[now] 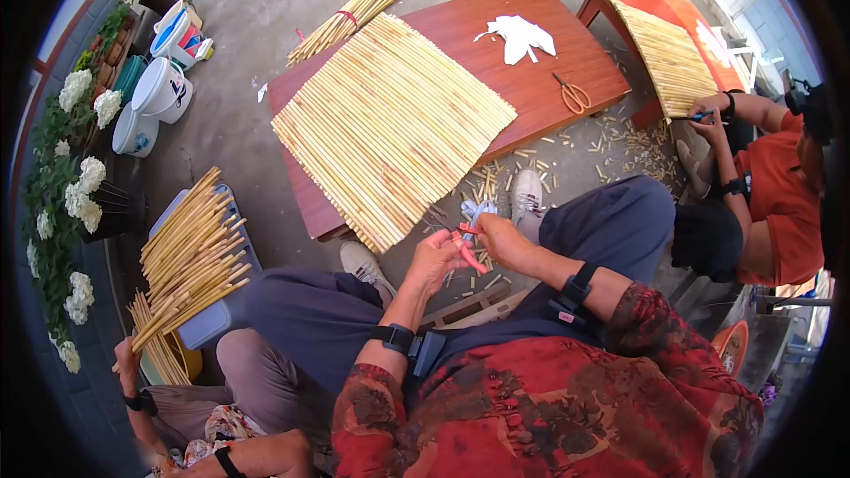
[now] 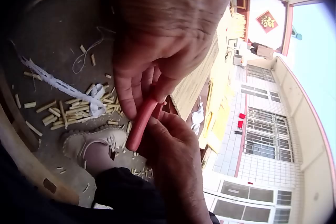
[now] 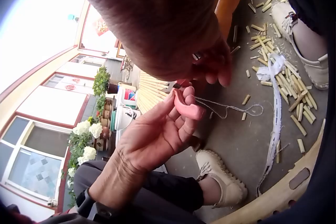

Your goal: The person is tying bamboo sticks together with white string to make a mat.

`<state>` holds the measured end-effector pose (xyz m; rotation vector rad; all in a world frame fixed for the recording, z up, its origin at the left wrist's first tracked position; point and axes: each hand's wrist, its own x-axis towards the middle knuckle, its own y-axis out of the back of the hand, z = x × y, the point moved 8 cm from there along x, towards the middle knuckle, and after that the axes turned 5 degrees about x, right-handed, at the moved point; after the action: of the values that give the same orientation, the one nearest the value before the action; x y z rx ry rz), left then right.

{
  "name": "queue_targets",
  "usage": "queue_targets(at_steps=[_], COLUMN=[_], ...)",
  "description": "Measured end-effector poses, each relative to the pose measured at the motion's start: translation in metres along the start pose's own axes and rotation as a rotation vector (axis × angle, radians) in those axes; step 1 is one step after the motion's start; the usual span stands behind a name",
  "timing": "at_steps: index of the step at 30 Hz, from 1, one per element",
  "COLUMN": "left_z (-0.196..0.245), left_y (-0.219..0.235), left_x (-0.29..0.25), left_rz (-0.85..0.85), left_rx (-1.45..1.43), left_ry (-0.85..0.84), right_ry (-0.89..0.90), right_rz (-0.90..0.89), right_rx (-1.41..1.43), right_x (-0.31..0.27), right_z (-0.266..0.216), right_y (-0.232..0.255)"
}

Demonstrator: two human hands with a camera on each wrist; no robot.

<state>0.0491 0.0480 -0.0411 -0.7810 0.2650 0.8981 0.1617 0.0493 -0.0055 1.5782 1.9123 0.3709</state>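
Note:
In the head view my left hand (image 1: 434, 261) holds a hand tool with red handles (image 1: 472, 257) in front of my lap. Its palm faces up in the right wrist view, where one curved red handle (image 3: 189, 109) lies across the fingers; dark metal shows beyond. Curled fingers of my right hand (image 1: 505, 243) meet the tool from the other side, its thumb against the red handle (image 2: 140, 128) in the left wrist view. A thin string (image 3: 231, 107) trails from between the hands. What the tool's metal end grips is hidden.
A mat of pale stalks (image 1: 398, 124) lies on the red-brown table (image 1: 549, 26), with scissors (image 1: 572, 94) and white cloth (image 1: 521, 38). Cut stalk pieces (image 3: 294, 87) litter the floor. Stalk bundles (image 1: 190, 252) stand left. Two other people (image 1: 779, 186) sit close on either side.

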Motion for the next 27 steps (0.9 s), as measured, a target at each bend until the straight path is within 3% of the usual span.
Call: queue_targets(at_steps=[14,18,27], left_z=[0.000,-0.002,-0.010], left_y=[0.012,0.017,0.022], left_x=[0.012,0.015,0.027], left_rz=[0.050,0.080,0.051], left_rx=[-0.083,-0.103,-0.207], left_ry=[0.004,0.002,-0.004], right_ry=[0.068,0.010,0.085], right_rz=[0.057,-0.015,-0.051], right_rx=[-0.063,-0.046,-0.283], right_x=[0.021,0.022,0.029], right_z=[0.001,-0.012,-0.018], right_y=[-0.005,-0.004,-0.003])
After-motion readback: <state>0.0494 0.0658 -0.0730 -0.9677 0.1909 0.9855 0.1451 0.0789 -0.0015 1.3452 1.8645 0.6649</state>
